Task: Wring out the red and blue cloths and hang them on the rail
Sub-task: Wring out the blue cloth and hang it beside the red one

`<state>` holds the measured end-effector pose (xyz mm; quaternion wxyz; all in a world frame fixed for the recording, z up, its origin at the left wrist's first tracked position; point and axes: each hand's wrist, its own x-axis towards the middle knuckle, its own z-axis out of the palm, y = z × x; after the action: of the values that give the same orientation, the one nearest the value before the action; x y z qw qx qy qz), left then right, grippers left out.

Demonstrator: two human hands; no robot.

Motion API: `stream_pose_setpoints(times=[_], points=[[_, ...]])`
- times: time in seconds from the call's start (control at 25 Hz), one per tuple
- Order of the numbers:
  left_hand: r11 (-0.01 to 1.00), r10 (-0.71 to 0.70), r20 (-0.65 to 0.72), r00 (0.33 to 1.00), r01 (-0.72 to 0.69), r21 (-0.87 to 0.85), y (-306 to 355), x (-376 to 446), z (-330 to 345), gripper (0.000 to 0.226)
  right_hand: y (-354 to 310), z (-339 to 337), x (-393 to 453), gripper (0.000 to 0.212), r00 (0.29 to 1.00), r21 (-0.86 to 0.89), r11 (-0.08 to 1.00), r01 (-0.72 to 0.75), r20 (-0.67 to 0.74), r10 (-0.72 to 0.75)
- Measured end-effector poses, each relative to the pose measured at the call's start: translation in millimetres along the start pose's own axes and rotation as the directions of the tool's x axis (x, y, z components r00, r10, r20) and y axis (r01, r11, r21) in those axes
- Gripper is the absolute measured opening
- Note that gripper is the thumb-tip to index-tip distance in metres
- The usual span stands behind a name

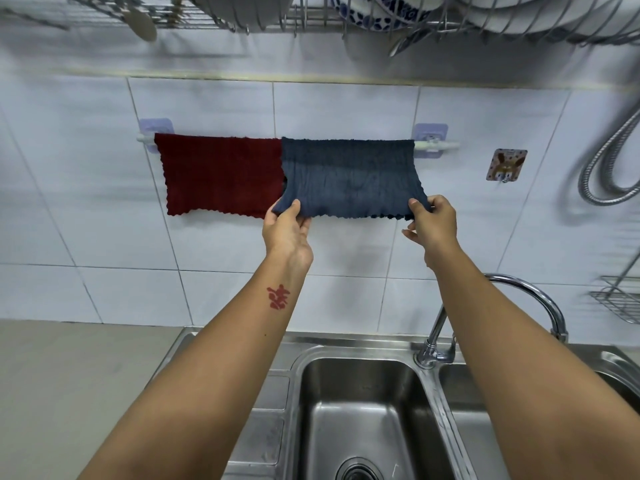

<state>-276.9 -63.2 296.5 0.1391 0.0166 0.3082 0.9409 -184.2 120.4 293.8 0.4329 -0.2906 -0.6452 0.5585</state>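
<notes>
On rail [436,144]: blue cloth [349,174], bottom corners pinched.

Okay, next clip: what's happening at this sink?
A person is hanging cloths on the wall rail above the sink. The red cloth already hangs over the rail, untouched. The blue cloth is draped over the rail beside it, and the left hand and right hand each pinch a bottom corner, pulling it out flat.
</notes>
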Motion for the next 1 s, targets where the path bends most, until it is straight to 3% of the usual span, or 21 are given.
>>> stream_pose_setpoints(times=[0.2,0.52,0.64,1.0], points=[[0.999,-0.043,0.018,0.999,0.043,-0.028,7,16,-8,0.03,3,1,4,0.02,1.0,-0.018,1.0,-0.01,0.008,0.01],[0.943,0.083,0.006,0.996,-0.081,0.324,18,39,-25,0.019,8,1,7,0.015,0.998,-0.031,0.999,-0.031,0.055,0.033],[0.872,0.172,0.018,0.985,-0.161,0.463,19,45,-27,0.001,9,0,8,0.015,0.996,-0.035,0.999,-0.041,0.077,0.044],[0.593,0.309,0.274,0.911,-0.41,0.693,28,58,-40,0.01,11,-1,10,0.019,0.995,-0.051,0.998,-0.041,0.086,0.046]])
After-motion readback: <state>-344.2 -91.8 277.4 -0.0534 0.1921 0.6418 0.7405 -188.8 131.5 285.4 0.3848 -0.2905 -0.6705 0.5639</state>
